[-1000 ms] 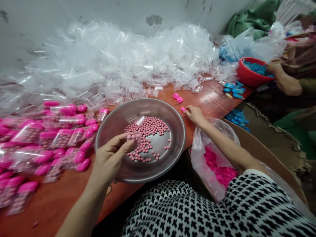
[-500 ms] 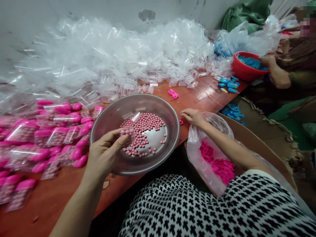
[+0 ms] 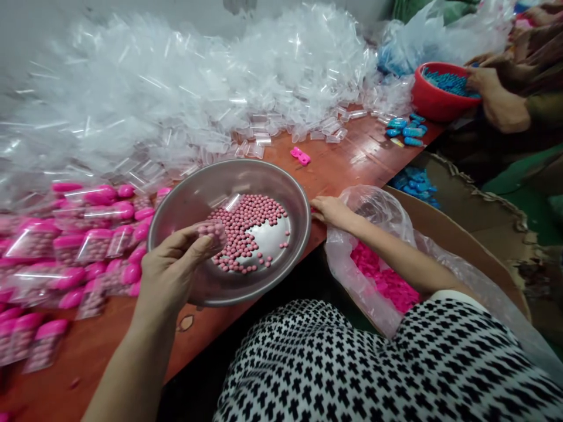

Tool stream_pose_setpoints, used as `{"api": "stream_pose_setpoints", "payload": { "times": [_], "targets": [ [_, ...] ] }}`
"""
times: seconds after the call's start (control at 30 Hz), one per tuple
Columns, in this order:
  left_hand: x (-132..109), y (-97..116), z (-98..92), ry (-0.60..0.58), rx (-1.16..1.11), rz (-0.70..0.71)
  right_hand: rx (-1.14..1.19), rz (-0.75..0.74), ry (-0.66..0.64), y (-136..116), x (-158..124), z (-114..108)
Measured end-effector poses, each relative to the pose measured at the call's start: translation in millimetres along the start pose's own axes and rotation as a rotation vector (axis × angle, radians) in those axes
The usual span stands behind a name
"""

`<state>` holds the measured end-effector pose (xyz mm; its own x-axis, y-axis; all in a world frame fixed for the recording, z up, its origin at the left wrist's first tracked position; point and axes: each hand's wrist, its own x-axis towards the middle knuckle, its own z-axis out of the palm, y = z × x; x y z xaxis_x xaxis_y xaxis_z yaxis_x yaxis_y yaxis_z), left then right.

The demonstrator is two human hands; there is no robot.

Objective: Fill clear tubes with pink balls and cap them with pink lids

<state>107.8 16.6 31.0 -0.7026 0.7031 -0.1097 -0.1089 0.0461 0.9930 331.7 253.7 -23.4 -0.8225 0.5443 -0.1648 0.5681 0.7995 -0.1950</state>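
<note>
My left hand (image 3: 169, 266) pinches a small clear plastic container (image 3: 214, 234) filled with pink beads, tilted above the left part of a metal bowl (image 3: 180, 196). In the bowl lie loose pink beads (image 3: 246, 225) and another clear container (image 3: 231, 203). My right hand (image 3: 333, 212) is at the bowl's right rim, low over the table, with its fingers closed around a small pink cap that they mostly hide. Beneath my right forearm, a clear plastic bag (image 3: 341, 275) holds a heap of pink caps (image 3: 387, 281).
Filled containers with pink caps (image 3: 99, 243) cover the table's left side. A large heap of clear containers (image 3: 197, 88) lines the wall. Two pink caps (image 3: 301, 156) lie behind the bowl. At right are blue filled containers (image 3: 411, 130) and a red bowl (image 3: 426, 97), with a co-worker's hand (image 3: 488, 85).
My right hand has come down to the bowl's rim and closed where a pink cap lay. The left hand still holds the filled container. The whole view has shifted slightly.
</note>
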Motion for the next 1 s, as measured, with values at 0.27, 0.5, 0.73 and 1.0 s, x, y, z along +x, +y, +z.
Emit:
{"api": "stream_pose_setpoints", "payload": {
  "times": [0.27, 0.5, 0.73, 1.0],
  "targets": [
    [-3.7, 2.2, -0.9, -0.017, 0.019, -0.006, 0.071, 0.103, 0.065, 17.9, 6.8, 0.9],
    [-5.7, 5.6, 0.2, -0.028, 0.030, -0.031, 0.004, 0.082, 0.088, 9.6, 5.4, -5.7],
    [-4.0, 1.8, -0.6, -0.085, -0.001, 0.037, -0.058, 0.083, 0.072, 9.9, 14.3, -13.0],
    [-3.7, 4.0, 0.2, -0.271, 0.050, 0.089, 0.690, -0.341, 0.524, -69.5, 6.5, -65.6]
  ]
}}
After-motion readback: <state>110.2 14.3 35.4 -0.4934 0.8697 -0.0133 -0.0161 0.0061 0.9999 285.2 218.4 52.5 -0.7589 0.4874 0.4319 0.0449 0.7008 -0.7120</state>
